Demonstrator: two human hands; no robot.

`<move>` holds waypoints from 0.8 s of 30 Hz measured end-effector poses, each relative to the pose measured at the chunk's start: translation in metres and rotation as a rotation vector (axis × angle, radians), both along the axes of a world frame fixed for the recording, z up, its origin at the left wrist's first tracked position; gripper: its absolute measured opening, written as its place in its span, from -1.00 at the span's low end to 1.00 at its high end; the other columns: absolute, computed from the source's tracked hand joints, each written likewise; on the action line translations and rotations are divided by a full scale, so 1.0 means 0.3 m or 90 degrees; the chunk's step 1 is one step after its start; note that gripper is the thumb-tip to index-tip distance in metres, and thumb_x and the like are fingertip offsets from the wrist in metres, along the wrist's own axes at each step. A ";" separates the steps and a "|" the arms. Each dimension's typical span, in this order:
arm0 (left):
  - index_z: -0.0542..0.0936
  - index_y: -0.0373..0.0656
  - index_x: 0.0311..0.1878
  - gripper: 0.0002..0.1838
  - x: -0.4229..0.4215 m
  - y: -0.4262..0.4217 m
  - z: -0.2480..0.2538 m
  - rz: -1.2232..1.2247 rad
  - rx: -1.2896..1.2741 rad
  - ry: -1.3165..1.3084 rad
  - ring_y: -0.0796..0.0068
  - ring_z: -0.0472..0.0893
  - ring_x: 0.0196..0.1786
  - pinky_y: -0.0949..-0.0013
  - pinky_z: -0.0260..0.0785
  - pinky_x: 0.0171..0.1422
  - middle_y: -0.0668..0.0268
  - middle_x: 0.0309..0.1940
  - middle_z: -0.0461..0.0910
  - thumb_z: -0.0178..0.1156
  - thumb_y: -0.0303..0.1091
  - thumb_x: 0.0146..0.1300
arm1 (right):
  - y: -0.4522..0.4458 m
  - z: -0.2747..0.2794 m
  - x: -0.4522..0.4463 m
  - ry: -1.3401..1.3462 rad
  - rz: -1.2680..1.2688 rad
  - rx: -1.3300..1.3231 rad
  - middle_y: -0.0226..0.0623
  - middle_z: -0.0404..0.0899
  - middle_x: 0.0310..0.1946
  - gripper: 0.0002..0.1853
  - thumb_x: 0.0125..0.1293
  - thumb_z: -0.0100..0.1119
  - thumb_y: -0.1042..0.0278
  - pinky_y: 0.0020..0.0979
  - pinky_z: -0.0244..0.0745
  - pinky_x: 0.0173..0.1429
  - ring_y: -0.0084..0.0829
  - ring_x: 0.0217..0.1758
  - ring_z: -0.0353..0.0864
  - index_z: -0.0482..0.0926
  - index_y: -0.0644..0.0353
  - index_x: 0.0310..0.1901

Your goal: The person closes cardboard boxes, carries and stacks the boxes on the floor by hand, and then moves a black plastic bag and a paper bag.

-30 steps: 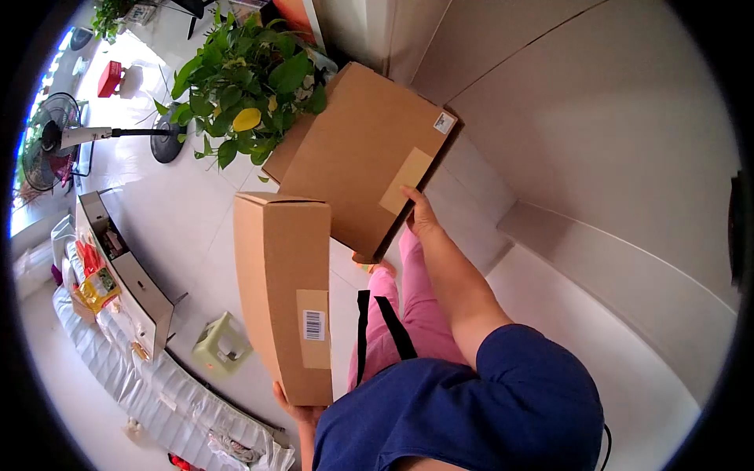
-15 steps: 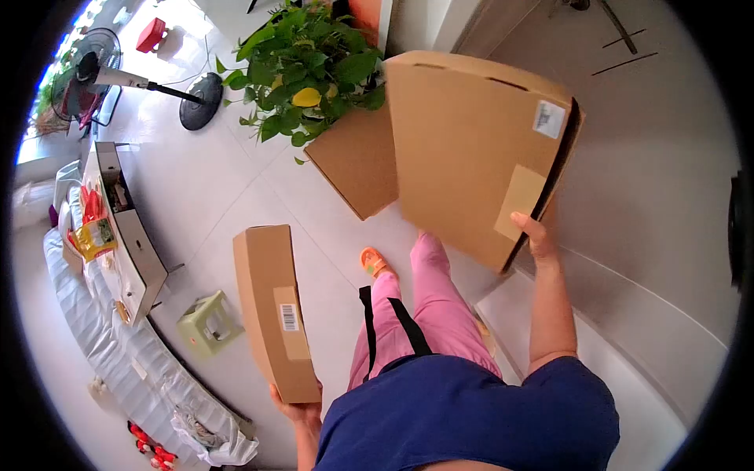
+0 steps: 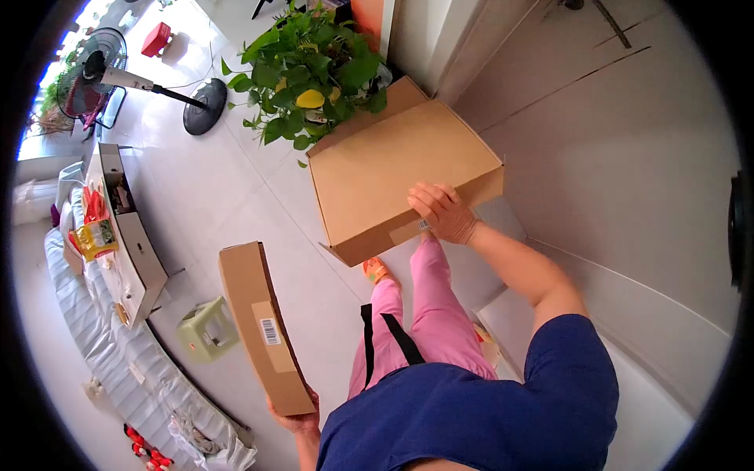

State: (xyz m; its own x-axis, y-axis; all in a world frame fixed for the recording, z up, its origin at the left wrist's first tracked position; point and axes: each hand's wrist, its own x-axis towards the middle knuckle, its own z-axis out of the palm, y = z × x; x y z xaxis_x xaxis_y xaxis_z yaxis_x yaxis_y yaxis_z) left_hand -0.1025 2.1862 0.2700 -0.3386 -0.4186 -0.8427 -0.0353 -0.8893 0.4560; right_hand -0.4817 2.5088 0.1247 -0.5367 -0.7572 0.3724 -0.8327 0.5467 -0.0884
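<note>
A wide, flat cardboard box [image 3: 404, 169] lies broad face up over another cardboard box [image 3: 377, 114], most of which it hides. My right hand [image 3: 444, 213] grips its near edge, fingers bent over the top and beside a taped label on the side. Whether it rests fully on the box below, I cannot tell. At the lower left, my left hand [image 3: 297, 420] is closed round the near end of a second, narrower cardboard box [image 3: 267, 330]. That one is held on edge, with a barcode label on its narrow side.
A leafy potted plant [image 3: 314, 74] stands behind the boxes, beside a door frame [image 3: 448, 47]. Leftward are a standing fan [image 3: 206, 106], a red stool [image 3: 156, 39], a green stool [image 3: 207, 328], a low cabinet [image 3: 141, 243] and a covered sofa [image 3: 118, 345]. A wall [image 3: 628, 180] rises at right.
My right hand has brought the wide box down and left, turning it from upright to lying flat over the other box. The narrow box in my left hand has tilted and shifted slightly left.
</note>
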 end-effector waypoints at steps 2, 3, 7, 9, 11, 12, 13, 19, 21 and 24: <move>0.49 0.04 0.03 -0.46 0.019 -0.004 -0.019 -0.021 0.010 0.017 0.38 0.61 -0.23 0.19 0.50 -0.22 0.40 -0.18 0.59 0.05 0.20 0.12 | 0.000 -0.048 0.007 0.030 0.000 0.001 -0.37 0.29 0.20 -0.53 0.21 -0.03 0.27 -0.25 0.06 0.36 -0.41 0.33 0.20 0.23 0.07 0.18; 0.49 0.04 0.03 -0.46 0.019 -0.003 -0.033 -0.009 0.012 0.027 0.38 0.61 -0.20 0.18 0.50 -0.20 0.39 -0.17 0.59 0.04 0.21 0.12 | -0.003 -0.059 0.002 0.064 -0.001 0.000 -0.39 0.29 0.20 -0.53 0.21 -0.02 0.26 -0.24 0.06 0.37 -0.42 0.34 0.19 0.24 0.06 0.18; 0.48 0.02 0.04 -0.39 -0.022 0.039 -0.057 0.066 0.008 -0.048 0.28 0.61 -0.25 0.21 0.50 -0.21 0.31 -0.21 0.60 0.02 0.28 0.08 | 0.003 -0.120 -0.088 0.062 0.016 -0.001 -0.43 0.30 0.20 -0.53 0.22 -0.01 0.25 -0.20 0.05 0.38 -0.43 0.33 0.21 0.24 0.04 0.18; 0.48 0.03 0.05 -0.40 -0.025 0.042 -0.058 0.047 0.008 -0.061 0.33 0.60 -0.19 0.20 0.49 -0.16 0.35 -0.16 0.58 0.00 0.27 0.11 | 0.003 -0.140 -0.129 0.081 0.041 -0.015 -0.43 0.27 0.23 -0.54 0.23 -0.01 0.27 -0.17 0.00 0.41 -0.44 0.35 0.17 0.24 0.02 0.18; 0.47 0.03 0.07 -0.41 -0.032 0.052 -0.046 0.024 0.010 -0.075 0.37 0.59 -0.14 0.19 0.47 -0.12 0.38 -0.12 0.57 -0.02 0.26 0.14 | 0.006 -0.174 -0.133 0.081 0.023 -0.033 -0.43 0.25 0.24 -0.53 0.23 -0.01 0.28 -0.16 -0.01 0.41 -0.43 0.37 0.14 0.23 0.00 0.19; 0.46 0.03 0.08 -0.40 -0.060 0.062 -0.030 -0.022 0.023 -0.064 0.35 0.58 -0.12 0.17 0.47 -0.11 0.37 -0.10 0.56 -0.04 0.26 0.15 | 0.013 -0.190 -0.136 0.090 0.006 -0.048 -0.43 0.22 0.26 -0.53 0.23 0.00 0.29 -0.16 -0.01 0.41 -0.43 0.38 0.12 0.22 -0.01 0.20; 0.45 0.02 0.09 -0.39 -0.098 0.068 -0.016 -0.069 0.036 -0.051 0.33 0.57 -0.10 0.15 0.47 -0.11 0.36 -0.07 0.55 -0.05 0.27 0.16 | 0.030 -0.209 -0.131 0.092 0.000 -0.050 -0.43 0.22 0.26 -0.53 0.23 0.00 0.29 -0.16 -0.01 0.41 -0.43 0.38 0.12 0.22 -0.01 0.20; 0.44 -0.01 0.07 -0.33 -0.240 0.118 0.016 -0.136 -0.076 -0.109 0.26 0.59 -0.21 0.15 0.49 -0.22 0.28 -0.14 0.56 -0.02 0.32 0.08 | 0.109 -0.340 0.018 -0.087 -0.241 0.009 -0.12 0.07 0.33 -0.36 0.16 0.06 0.44 -0.04 -0.07 0.44 -0.15 0.44 0.00 0.10 0.00 0.29; 0.42 -0.01 0.09 -0.32 -0.276 0.121 -0.009 -0.145 -0.073 -0.080 0.25 0.58 -0.19 0.10 0.48 -0.20 0.28 -0.12 0.54 -0.03 0.33 0.09 | 0.081 -0.368 0.068 -0.210 -0.432 -0.047 0.07 -0.14 0.38 -0.09 -0.06 0.26 0.49 0.01 -0.21 0.48 0.01 0.47 -0.17 -0.02 0.15 0.35; 0.38 -0.03 0.14 -0.29 -0.318 0.134 -0.002 -0.205 -0.083 -0.038 0.24 0.56 -0.11 0.04 0.45 -0.11 0.26 -0.05 0.51 -0.06 0.33 0.11 | 0.032 -0.353 0.132 -0.397 -0.654 -0.264 0.18 -0.15 0.36 -0.04 -0.11 0.27 0.60 -0.09 -0.16 0.49 0.09 0.46 -0.19 -0.07 0.31 0.34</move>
